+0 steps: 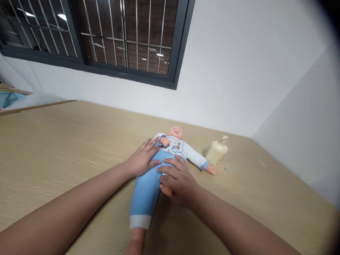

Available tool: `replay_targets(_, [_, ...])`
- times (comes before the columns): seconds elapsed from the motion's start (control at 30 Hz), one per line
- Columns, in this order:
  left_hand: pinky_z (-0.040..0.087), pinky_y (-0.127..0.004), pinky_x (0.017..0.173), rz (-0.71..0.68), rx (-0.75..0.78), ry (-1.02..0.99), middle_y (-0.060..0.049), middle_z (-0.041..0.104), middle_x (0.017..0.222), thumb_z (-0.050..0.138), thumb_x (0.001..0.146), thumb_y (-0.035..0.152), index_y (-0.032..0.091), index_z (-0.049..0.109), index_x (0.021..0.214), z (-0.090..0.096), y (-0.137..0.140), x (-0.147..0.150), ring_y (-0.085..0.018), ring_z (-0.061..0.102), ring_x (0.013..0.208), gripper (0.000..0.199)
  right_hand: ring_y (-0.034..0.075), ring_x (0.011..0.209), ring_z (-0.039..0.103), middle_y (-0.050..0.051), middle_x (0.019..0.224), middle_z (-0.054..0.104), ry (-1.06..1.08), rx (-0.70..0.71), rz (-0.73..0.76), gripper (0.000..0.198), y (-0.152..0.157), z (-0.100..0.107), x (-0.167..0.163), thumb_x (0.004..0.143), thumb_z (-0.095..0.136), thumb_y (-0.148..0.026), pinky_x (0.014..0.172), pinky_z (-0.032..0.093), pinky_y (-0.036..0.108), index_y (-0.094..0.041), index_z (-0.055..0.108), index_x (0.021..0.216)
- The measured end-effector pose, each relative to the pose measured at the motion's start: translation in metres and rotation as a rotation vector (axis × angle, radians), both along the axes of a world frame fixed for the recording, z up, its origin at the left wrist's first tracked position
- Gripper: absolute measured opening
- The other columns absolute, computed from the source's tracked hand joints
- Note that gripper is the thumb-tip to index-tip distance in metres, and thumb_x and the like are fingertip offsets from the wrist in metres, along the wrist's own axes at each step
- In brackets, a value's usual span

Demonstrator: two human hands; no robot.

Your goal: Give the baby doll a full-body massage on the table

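Observation:
A baby doll [148,189] in blue trousers and a white top with a cartoon face lies on its back, head away from me. My left hand [145,158] rests against the doll's waist and hip, its fingers spread and holding nothing. Over the doll's other leg, my right hand [179,180] is curled with bent fingers. That leg is folded up, and its bare toes show below my fingers; the rest of it is mostly hidden. One doll arm lies bent on its chest, while the other stretches out to the right.
A cream pump bottle [217,151] stands beside the doll's outstretched hand, near a small bluish bit [226,168] on the wooden surface [66,141]. A thin strip [261,161] lies farther right. White walls and a barred window [127,39] bound the far side.

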State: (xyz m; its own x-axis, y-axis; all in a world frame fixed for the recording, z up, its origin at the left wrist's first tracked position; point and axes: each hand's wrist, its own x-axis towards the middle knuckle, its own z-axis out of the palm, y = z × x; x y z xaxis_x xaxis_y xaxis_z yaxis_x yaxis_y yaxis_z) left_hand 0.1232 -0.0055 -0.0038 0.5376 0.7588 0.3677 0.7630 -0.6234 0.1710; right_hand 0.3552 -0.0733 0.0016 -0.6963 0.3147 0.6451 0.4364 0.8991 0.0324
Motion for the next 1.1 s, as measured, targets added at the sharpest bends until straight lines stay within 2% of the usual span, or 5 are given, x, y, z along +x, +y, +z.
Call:
replay_targets(0.27, [0.023,-0.056,0.12,0.184,-0.165,-0.141,-0.014,0.009,0.168,0.059,0.086,0.067,0.025,0.044,0.153,-0.005,-0.002,-0.001,-0.044,0.008,0.153,0.08,0.022,0.12,0.056,-0.001,0.105,0.073,-0.043,0.009,0.119,0.011,-0.033,0.011,-0.009,0.091,0.06,-0.034,0.116,0.025,0.05,-0.024,0.063,0.091])
replay_targets(0.37, [0.023,-0.058,0.118,0.343,-0.289,-0.164,-0.021,0.019,0.164,0.058,0.075,0.082,0.022,0.034,0.158,-0.007,0.0,-0.003,-0.049,0.01,0.151,0.105,0.018,0.097,0.061,-0.001,0.089,0.07,-0.139,-0.014,0.238,0.017,-0.051,0.013,-0.017,0.091,0.059,-0.038,0.095,0.042,0.041,-0.022,0.06,0.086])
replay_targets(0.5, [0.018,-0.064,0.115,0.456,-0.39,-0.129,-0.024,0.03,0.159,0.049,0.066,0.094,0.027,0.027,0.16,-0.011,0.004,-0.006,-0.055,0.006,0.149,0.118,0.014,0.076,0.054,-0.005,0.076,0.063,-0.294,-0.024,0.291,0.019,-0.06,0.009,-0.024,0.092,0.06,-0.027,0.073,0.04,0.032,-0.021,0.052,0.077])
replay_targets(0.87, [0.027,-0.059,0.114,0.451,-0.418,-0.175,-0.023,0.032,0.157,0.054,0.064,0.093,0.029,0.028,0.16,-0.007,0.004,-0.007,-0.05,0.026,0.146,0.118,0.015,0.069,0.051,-0.006,0.072,0.062,-0.306,-0.001,0.311,0.026,-0.059,-0.004,-0.027,0.096,0.056,-0.041,0.065,0.035,0.034,-0.023,0.053,0.077])
replay_targets(1.1, [0.016,-0.061,0.119,0.314,-0.178,-0.166,-0.015,0.013,0.168,0.061,0.071,0.083,0.027,0.043,0.154,-0.007,0.002,-0.007,-0.049,-0.004,0.151,0.102,0.017,0.089,0.061,0.001,0.086,0.07,-0.117,-0.037,0.248,0.012,-0.059,0.031,-0.016,0.091,0.056,-0.031,0.084,0.045,0.037,-0.021,0.059,0.086])
